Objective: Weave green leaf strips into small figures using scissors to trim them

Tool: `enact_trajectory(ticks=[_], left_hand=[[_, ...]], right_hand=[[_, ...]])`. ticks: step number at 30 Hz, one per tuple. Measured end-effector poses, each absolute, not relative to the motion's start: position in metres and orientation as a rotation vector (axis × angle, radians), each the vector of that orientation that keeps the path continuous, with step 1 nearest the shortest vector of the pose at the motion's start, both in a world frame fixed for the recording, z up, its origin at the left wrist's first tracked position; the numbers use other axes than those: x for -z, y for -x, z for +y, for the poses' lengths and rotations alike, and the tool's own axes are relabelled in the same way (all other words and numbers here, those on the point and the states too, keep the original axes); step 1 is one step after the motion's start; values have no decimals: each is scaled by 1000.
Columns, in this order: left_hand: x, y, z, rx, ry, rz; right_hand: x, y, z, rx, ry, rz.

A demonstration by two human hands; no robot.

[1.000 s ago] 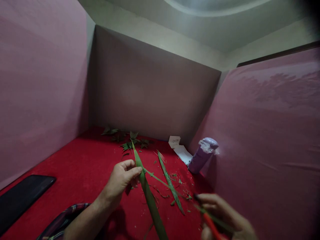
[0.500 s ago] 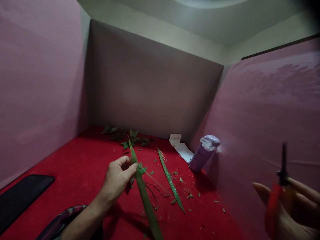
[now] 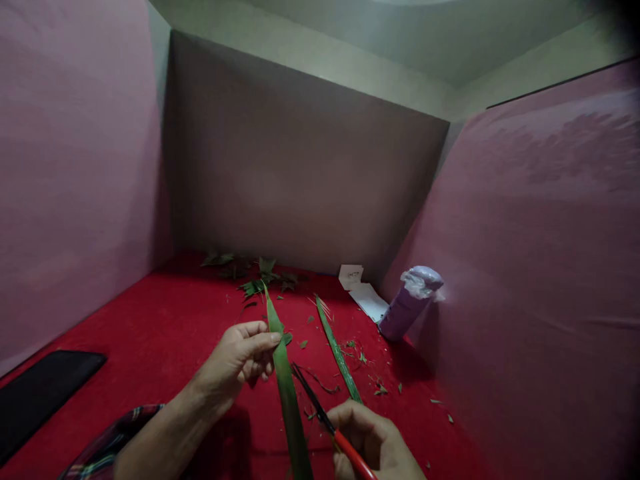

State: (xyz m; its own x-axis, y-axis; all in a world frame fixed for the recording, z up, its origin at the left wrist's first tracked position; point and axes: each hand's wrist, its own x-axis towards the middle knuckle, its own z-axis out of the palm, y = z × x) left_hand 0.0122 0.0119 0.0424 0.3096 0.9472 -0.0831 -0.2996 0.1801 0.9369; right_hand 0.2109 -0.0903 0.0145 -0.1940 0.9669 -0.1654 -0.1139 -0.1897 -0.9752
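A long green blade-shaped leaf [image 3: 286, 393] runs from its pointed tip down past the bottom edge of the picture. My left hand [image 3: 253, 350] pinches it below the tip, thumb on top and fingers underneath. To the right of this leaf, my right hand [image 3: 377, 440] is closed around scissors [image 3: 320, 410] with red handles and narrow dark blades. The blade tips point up and left, close beside the leaf; I cannot tell whether they touch it. A second long leaf [image 3: 337, 350] lies on the red cloth behind my right hand, which hides its lower end.
Several lobed leaves [image 3: 267, 268] lie at the back of the red cloth [image 3: 165, 320]. Leaf scraps [image 3: 381, 389] are scattered to the right. White papers [image 3: 370, 303] and a purple cylinder [image 3: 403, 310] with clear plastic on top stand by the pink right wall. A dark flat phone-like object [image 3: 47, 397] lies at left.
My right hand has come in from the far right with the scissors, now beside the held leaf. My left hand and the leaf have shifted slightly right and down.
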Motion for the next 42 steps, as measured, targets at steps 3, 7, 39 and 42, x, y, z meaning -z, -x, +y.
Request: enact_trajectory(ticks=[3, 7, 39, 42], left_hand=[[-42, -12, 10, -1023, -1016, 836], [-40, -12, 9, -1011, -1029, 844], [-42, -8, 13, -1150, -1121, 913], [-38, -14, 9, -1146, -1104, 904]], right_hand=[[-6, -209, -82, -1600, 1149, -1076], [2, -201, -76, -1688, 1033, -1036], [-13, -180, -36, -827, 1223, -1693], [-8, -181, -37, -841, 1235, -1672]])
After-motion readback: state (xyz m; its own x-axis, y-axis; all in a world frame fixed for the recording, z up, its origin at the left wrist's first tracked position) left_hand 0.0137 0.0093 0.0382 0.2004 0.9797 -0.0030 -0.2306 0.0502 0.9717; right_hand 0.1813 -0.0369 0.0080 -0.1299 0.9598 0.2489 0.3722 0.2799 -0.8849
